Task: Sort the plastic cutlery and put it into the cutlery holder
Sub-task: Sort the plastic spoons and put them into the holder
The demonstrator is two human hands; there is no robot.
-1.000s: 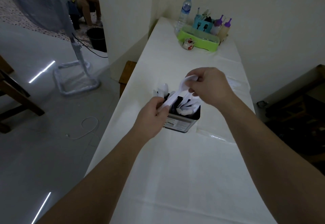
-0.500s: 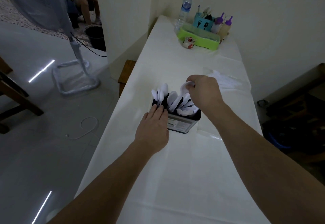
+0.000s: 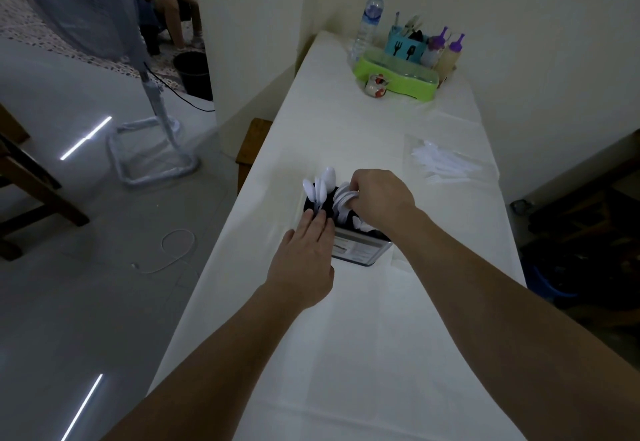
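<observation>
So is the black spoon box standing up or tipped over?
Standing up. The cutlery holder sits flat on the table, white spoons poking out of its top.

Hiding the fingertips of the right hand point(image 3: 379, 199) among the white spoons point(image 3: 343, 198), covering the near left corner of the cutlery holder point(image 3: 360, 250) under the left hand point(image 3: 304, 257), blurring the loose cutlery point(image 3: 446, 165) farther along the surface point(image 3: 346, 354) into a pale heap.
</observation>
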